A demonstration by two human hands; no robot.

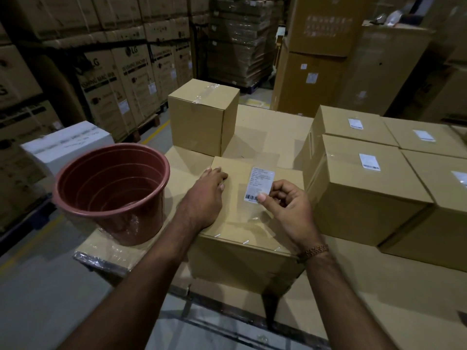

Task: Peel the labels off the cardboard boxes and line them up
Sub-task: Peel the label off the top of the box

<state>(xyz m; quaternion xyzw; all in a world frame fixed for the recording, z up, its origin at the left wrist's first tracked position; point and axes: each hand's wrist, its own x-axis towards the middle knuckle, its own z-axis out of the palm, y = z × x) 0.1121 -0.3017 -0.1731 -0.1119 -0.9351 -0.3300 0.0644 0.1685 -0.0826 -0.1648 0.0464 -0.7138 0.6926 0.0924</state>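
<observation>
A reddish-brown plastic bucket [112, 188] is seen farthest left, standing on the cardboard-covered worktop [265, 132] just left of the central cardboard box [249, 223]. The left hand [206, 197] is laid flat on that box's top near its left edge, fingers [217, 173] straight and holding nothing. A white printed label [260, 184] is stuck on the box's top, right of the left hand; its lower right corner is pinched between thumb and forefinger of the right hand [288, 205], the other fingers curled. A taller plain box [202, 117] is placed behind the central box. To its right, further boxes [366, 188] are grouped, each bearing a small white label [369, 161].
</observation>
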